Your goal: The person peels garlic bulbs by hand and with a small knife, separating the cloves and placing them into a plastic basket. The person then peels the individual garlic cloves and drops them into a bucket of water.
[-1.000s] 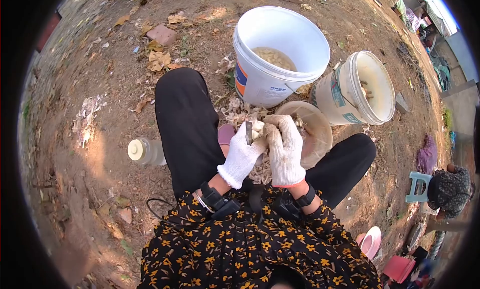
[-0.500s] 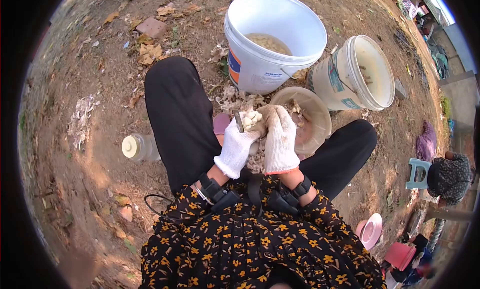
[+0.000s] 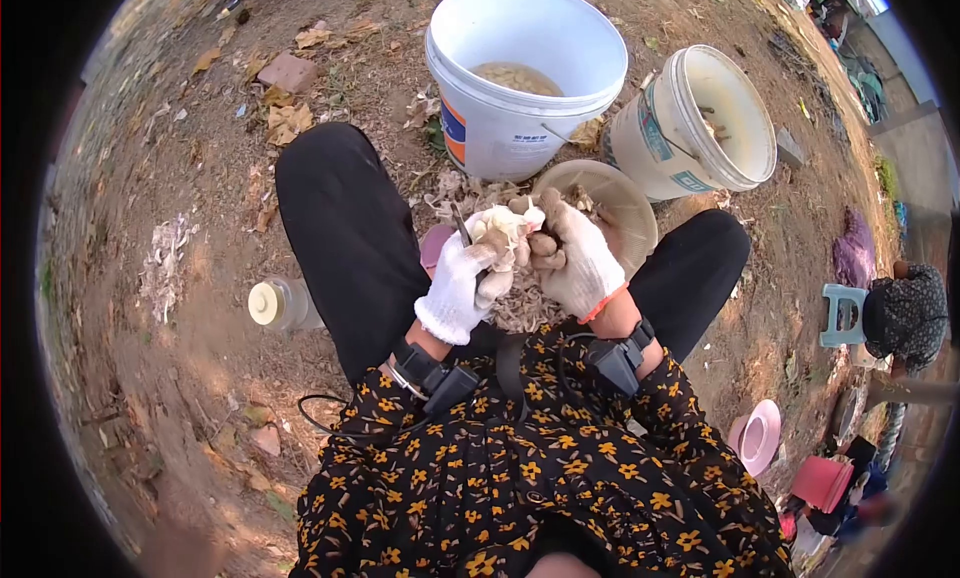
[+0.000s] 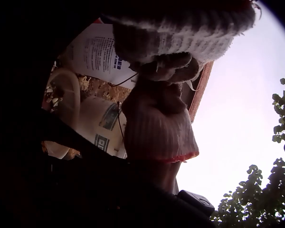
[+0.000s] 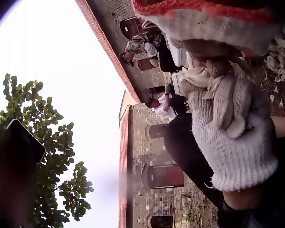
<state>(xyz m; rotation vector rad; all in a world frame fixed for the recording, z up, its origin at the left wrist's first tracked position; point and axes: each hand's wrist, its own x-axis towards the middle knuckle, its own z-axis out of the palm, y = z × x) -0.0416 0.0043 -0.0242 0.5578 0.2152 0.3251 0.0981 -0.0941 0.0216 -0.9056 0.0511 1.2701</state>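
White knit gloves cover both hands. In the head view my left hand (image 3: pixel 458 290) holds a pale garlic bulb (image 3: pixel 497 225) with loose papery skin, and a narrow dark blade (image 3: pixel 460 224) sticks up beside its thumb. My right hand (image 3: pixel 585 268) meets the bulb from the other side, fingers curled and thumb at its edge, pinching it. The right wrist view shows the left glove (image 5: pixel 235 128) curled below the garlic (image 5: pixel 197 77). Backlit in the left wrist view, the right glove (image 4: pixel 156 126) touches the other glove's fingers. Garlic skins (image 3: pixel 525 303) lie on the ground beneath.
A large white bucket (image 3: pixel 510 143) with pale pieces in liquid stands ahead, beside a smaller bucket (image 3: pixel 650 143). A shallow bowl (image 3: pixel 643 213) sits by the right knee. A lidded jar (image 3: pixel 285 305) is left of the left leg. Another person (image 3: pixel 905 313) is far right.
The hands have turned, bringing the bulb's papery side up where white cloves showed before. The right hand has angled outward, its fingers curling more. The head view has shifted slightly.
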